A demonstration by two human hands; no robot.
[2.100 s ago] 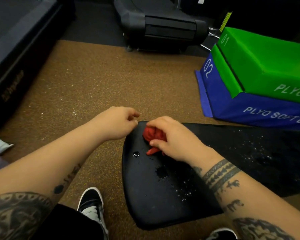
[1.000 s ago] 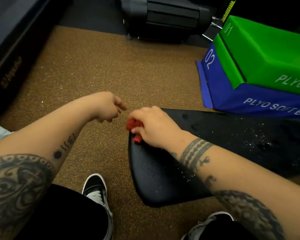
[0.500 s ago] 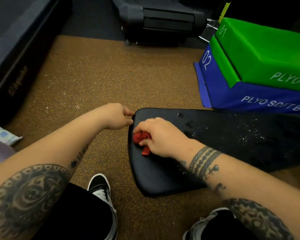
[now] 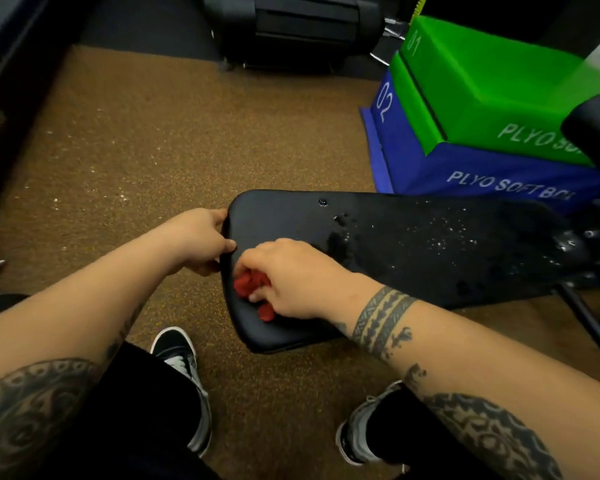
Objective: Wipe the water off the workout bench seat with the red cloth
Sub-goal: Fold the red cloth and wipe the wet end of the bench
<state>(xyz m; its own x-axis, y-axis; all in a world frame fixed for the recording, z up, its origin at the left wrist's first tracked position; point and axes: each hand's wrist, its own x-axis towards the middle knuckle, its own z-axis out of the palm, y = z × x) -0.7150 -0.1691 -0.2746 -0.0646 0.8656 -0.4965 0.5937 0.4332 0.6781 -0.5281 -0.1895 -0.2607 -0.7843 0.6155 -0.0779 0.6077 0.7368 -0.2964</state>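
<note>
While the right hand (image 4: pixel 291 278) bears down on the bench seat (image 4: pixel 413 258), its fingers are curled over the red cloth (image 4: pixel 252 284), which is bunched into a wad beneath them. Cloth and hand sit at the centre of the frame, on the seat's left end, close to its rounded edge. Only part of the cloth shows, below and left of the knuckles.

The left hand (image 4: pixel 194 237), just left of centre, grips that same end of the seat: thumb on the top surface, fingers wrapped round the edge and hidden under it.

Seat surface: black padded upholstery, running from centre to the right edge of the frame. Around the cloth it appears dry. Water droplets (image 4: pixel 440 237) are scattered across the middle and right portions, with two larger beads near the upper edge.

Surroundings: brown speckled floor (image 4: pixel 187 133); a green box (image 4: pixel 492 81) stacked on a blue box (image 4: pixel 430 168) at upper right, both lettered "PLYO SOFT"; a black machine (image 4: pixel 302 26) at top centre. Two shoes (image 4: pixel 181 358) show at the bottom of the frame.
</note>
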